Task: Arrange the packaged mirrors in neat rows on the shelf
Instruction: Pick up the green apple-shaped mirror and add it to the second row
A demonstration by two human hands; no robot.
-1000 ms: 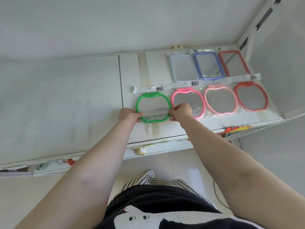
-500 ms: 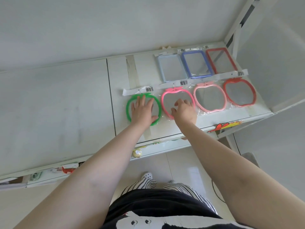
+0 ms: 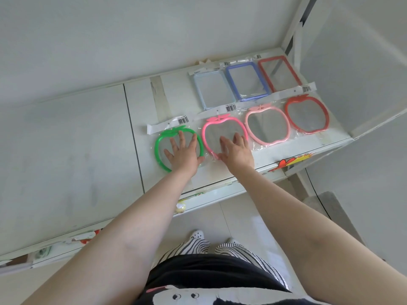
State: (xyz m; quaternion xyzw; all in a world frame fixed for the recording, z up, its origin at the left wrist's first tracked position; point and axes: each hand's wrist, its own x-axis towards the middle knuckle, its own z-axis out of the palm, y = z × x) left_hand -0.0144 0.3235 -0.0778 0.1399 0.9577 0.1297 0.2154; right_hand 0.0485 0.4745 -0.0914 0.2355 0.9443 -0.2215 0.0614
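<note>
Packaged mirrors lie flat on the white shelf in two rows. The front row holds apple-shaped ones: green mirror, bright pink mirror, pale pink mirror and red mirror. Behind them lie rectangular ones: light blue mirror, dark blue mirror and red rectangular mirror. My left hand rests flat, fingers spread, on the green mirror. My right hand lies flat with fingers apart on the bright pink mirror's lower right.
The shelf's left half is bare white board. A white upright post and a side panel close off the right end. Stickers line the shelf's front edge. Tiled floor and my feet show below.
My hands let go of the green mirror's lower edges and now lie flat, the left on the green mirror, the right on the bright pink one. The camera view shifted slightly.
</note>
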